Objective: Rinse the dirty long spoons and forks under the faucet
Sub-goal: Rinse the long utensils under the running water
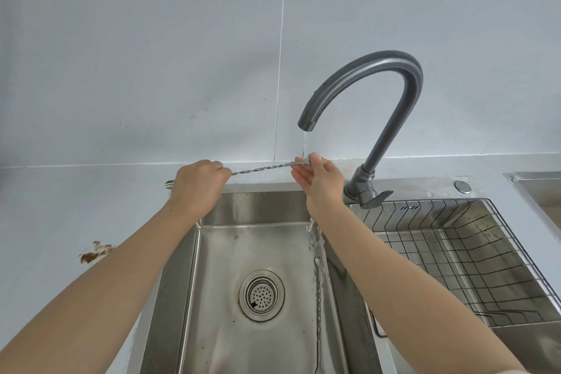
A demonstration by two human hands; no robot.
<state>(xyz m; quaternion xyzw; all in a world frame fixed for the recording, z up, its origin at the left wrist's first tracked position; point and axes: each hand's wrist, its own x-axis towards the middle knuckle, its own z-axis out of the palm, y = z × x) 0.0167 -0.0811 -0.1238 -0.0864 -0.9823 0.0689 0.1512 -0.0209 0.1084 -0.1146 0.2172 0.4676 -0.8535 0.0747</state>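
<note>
A long metal utensil with a twisted handle (261,169) is held level above the back of the sink. My left hand (197,185) is shut on its handle end, whose tip pokes out to the left. My right hand (318,177) pinches its head, which looks like a fork, under the thin stream from the grey gooseneck faucet (379,76). Water runs off my right wrist into the steel sink (218,267). Another long twisted utensil (318,307) lies along the sink's right wall.
A wire drying basket (455,255) fills the right basin. The faucet lever (378,196) points right. A round drain strainer (261,294) sits in the sink floor. A brown stain (95,252) marks the left counter. The tiled wall stands close behind.
</note>
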